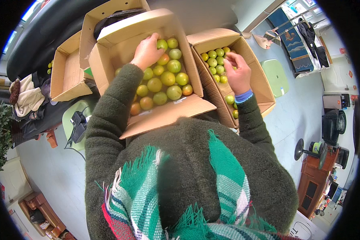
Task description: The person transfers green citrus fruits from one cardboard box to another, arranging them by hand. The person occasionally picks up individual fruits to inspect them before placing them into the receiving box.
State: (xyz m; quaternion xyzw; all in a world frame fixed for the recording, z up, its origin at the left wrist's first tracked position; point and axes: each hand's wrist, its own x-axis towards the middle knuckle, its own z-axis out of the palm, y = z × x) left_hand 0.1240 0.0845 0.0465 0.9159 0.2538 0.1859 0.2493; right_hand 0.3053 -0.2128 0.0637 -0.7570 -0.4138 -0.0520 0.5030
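In the large cardboard box [108, 57] before me lie many green and orange-tinged tomatoes [168, 78]. My left hand [147, 52] reaches into it, thumb and fingers around a green tomato [162, 44] near the far side. My right hand [238, 73] is over a second cardboard box [259, 90] on the right, fingers curved and apart, with nothing visible between them. Smaller tomatoes [212, 62] sit in close rows at that box's far end. A few more tomatoes [229, 99] lie at its near end, partly hidden by my right wrist.
A shallow cardboard box [67, 75] stands at left, beside a taller box [88, 33] holding something dark. A black sofa [45, 33] lies behind. Green stools [273, 76] flank the boxes; the left one bears black adapters [79, 129] with a cable. A dustpan [261, 41] stands at far right.
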